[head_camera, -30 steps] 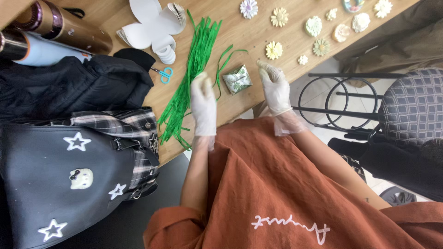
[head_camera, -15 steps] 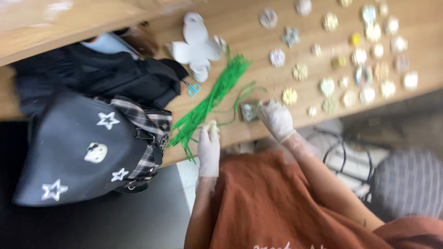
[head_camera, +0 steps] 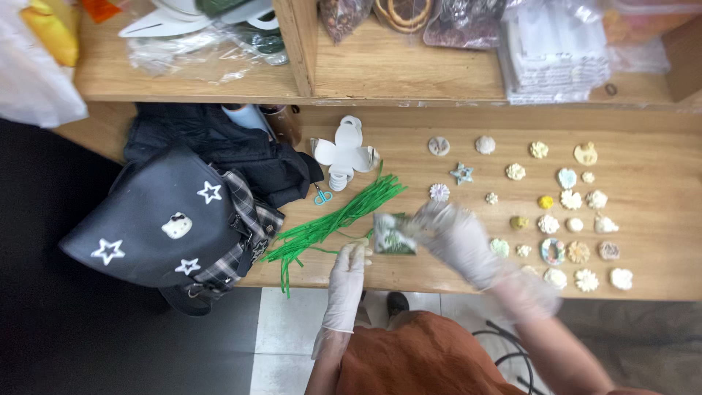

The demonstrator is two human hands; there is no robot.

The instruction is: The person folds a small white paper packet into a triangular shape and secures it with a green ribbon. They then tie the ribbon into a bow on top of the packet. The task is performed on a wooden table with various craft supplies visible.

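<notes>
Wooden workbench (head_camera: 658, 285) with a shelf (head_camera: 409, 73) above it, seen from overhead; grey floor below the front edge. Shelf holds clear bags and a stack of white packets, contents hard to make out.

Change since a second ago: the view has swung round and pulled back, so the shelf and far more of the bench now show. The left hand (head_camera: 347, 267), which lay on the bundle of green stems (head_camera: 333, 223), has come off toward the bench edge. The right hand (head_camera: 457, 238), earlier raised apart from the small green-and-white packet (head_camera: 395, 235), has moved in to it. Judgement: the work has shifted from sorting stems to handling the packet.

Left hand: white glove, forearm running straight up from the person's orange apron (head_camera: 431, 358). Fingers extended and close together, tips at the near end of the stems, seemingly pinching one thin strand (too fine to be sure).

Right hand: gloved too, blurred with motion, reaching in from the right, wrist angled leftward. Fingers loosely curled with tips touching the packet's right edge; a firm grasp cannot be told through the blur.

Packet lies flat on the bench between the two hands, just right of the stems' near end.

Around: small blue scissors (head_camera: 322, 196) and a white flower-shaped cutout (head_camera: 344, 150) behind the stems; black bag with white stars (head_camera: 164, 219) and a dark jacket (head_camera: 227, 146) at left; rows of small pale ornaments (head_camera: 563, 212) spread at right.
</notes>
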